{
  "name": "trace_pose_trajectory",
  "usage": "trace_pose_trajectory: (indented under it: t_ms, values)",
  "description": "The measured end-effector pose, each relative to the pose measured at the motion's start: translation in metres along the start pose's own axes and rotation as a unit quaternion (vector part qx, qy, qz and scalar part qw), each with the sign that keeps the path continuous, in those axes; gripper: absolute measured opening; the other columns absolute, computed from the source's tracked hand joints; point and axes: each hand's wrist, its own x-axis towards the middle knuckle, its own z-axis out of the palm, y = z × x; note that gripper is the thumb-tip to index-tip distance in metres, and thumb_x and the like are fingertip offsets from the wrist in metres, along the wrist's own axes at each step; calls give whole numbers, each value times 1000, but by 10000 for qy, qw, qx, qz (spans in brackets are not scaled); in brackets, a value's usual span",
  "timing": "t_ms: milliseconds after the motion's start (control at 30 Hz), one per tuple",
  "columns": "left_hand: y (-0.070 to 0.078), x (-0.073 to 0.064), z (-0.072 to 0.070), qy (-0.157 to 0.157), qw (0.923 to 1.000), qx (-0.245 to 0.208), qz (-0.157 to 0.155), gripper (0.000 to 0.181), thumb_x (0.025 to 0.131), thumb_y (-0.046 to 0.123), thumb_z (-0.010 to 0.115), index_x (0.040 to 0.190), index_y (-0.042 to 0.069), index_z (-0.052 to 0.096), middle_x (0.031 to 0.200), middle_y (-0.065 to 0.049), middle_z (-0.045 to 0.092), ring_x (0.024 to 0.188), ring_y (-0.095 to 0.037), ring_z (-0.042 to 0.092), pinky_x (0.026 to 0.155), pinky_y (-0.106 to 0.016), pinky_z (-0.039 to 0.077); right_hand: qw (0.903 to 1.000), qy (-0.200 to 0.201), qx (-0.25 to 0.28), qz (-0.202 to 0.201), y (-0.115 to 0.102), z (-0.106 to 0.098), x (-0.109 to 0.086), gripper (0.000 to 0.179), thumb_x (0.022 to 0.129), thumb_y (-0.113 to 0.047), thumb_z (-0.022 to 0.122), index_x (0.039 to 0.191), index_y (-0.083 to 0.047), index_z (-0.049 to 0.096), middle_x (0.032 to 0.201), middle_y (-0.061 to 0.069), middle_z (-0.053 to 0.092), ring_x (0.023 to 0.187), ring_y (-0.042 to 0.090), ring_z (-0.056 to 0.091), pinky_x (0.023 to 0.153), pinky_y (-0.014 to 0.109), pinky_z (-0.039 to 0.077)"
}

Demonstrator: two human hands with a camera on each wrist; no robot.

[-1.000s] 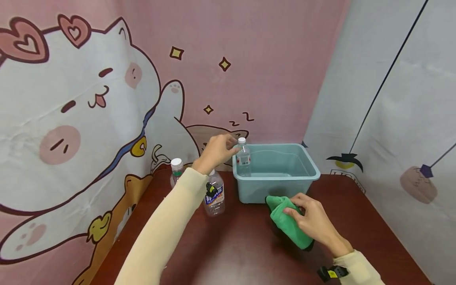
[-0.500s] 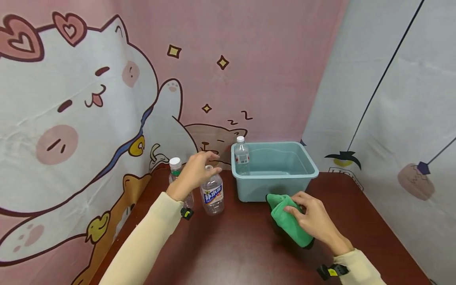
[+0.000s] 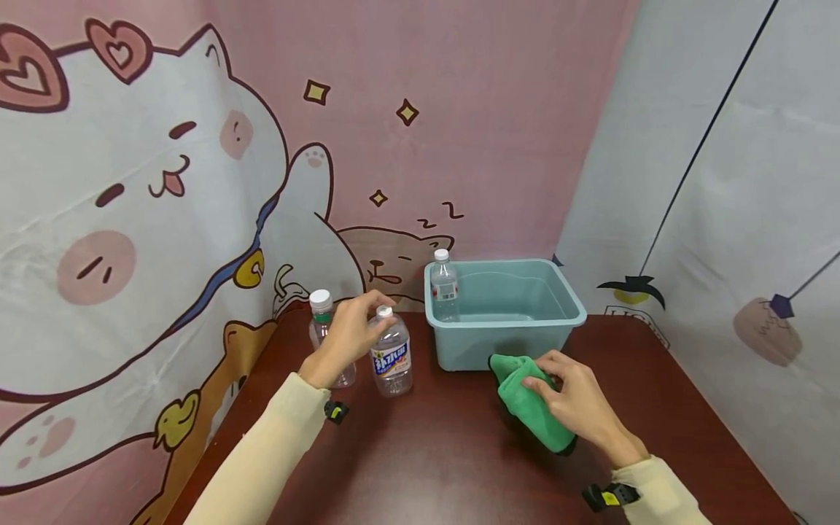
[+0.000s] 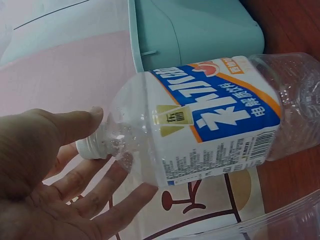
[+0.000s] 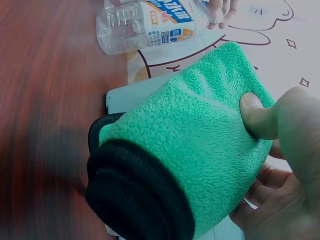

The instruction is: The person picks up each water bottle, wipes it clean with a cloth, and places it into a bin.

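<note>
One blue-labelled bottle (image 3: 392,362) stands left of the bin (image 3: 502,347), and your left hand (image 3: 345,329) is at its cap (image 4: 90,147), fingers loosely spread around it. Your right hand's (image 3: 577,399) fingers have the green cloth (image 3: 529,407) pinched, just in front of the bin.

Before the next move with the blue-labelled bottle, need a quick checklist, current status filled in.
1. Blue-labelled bottle upright on table: ok.
2. Its white cap on: ok.
3. Left hand has firm grip: cannot tell; thumb and fingers are about the cap and neck, contact unclear.
4. Right hand free: not ok; it holds the green cloth.
5. Room in bin: ok; the bottle inside stands at its left end.
6. Green-ringed bottle apart from left hand: cannot tell; the hand partly hides it.
</note>
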Motion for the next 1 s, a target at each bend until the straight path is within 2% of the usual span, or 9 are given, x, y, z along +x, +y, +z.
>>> trace_pose_trajectory:
  t_ms: [100, 200, 400, 533, 833, 1000]
  values:
    - [-2, -2, 0, 32, 10000, -11, 67, 28, 105, 16, 90, 132, 10, 81, 134, -12, 87, 118, -34, 84, 101, -55, 70, 10000, -5, -18, -8, 0, 1, 0, 15, 98, -11, 95, 111, -16, 90, 102, -9, 75, 82, 0, 55, 68, 21, 47]
    - [-2, -3, 0, -6, 10000, -66, 6, 29, 105, 17, 90, 133, 12, 81, 134, -11, 87, 117, -33, 85, 100, -54, 71, 10000, 15, -34, -7, -1, 1, -1, 15, 98, -11, 95, 111, -16, 90, 102, -9, 76, 82, 0, 56, 68, 21, 48]
    - [-2, -10, 3, -139, 9992, -384, -55, 36, 103, 17, 92, 135, 8, 76, 130, -13, 87, 114, -32, 86, 96, -51, 73, 10000, 55, -49, -14, 0, 1, -1, 15, 97, -10, 95, 110, -15, 89, 100, -9, 75, 81, 0, 55, 68, 21, 47]
    - [2, -16, 6, -138, 9985, -518, 84, 36, 101, 17, 94, 131, 9, 75, 124, -15, 88, 109, -30, 87, 92, -50, 74, 10000, 81, -32, -38, -1, 2, 0, 16, 97, -10, 95, 110, -16, 89, 100, -9, 75, 81, 0, 55, 67, 21, 46]
    - [18, -25, 18, -255, 9953, -807, 473, 35, 96, 18, 97, 125, 11, 77, 124, -9, 89, 100, -22, 85, 87, -43, 74, 9999, 93, 25, -72, -4, 5, 2, 17, 97, -9, 95, 112, -16, 90, 101, -9, 75, 82, 1, 56, 69, 21, 47]
    - [29, -27, 23, -473, 9921, -973, 630, 35, 97, 17, 95, 126, 11, 78, 131, -9, 88, 105, -20, 85, 92, -38, 73, 9998, 133, 81, -135, -4, 6, 5, 19, 97, -8, 95, 114, -15, 90, 103, -9, 76, 84, 1, 57, 70, 21, 49]
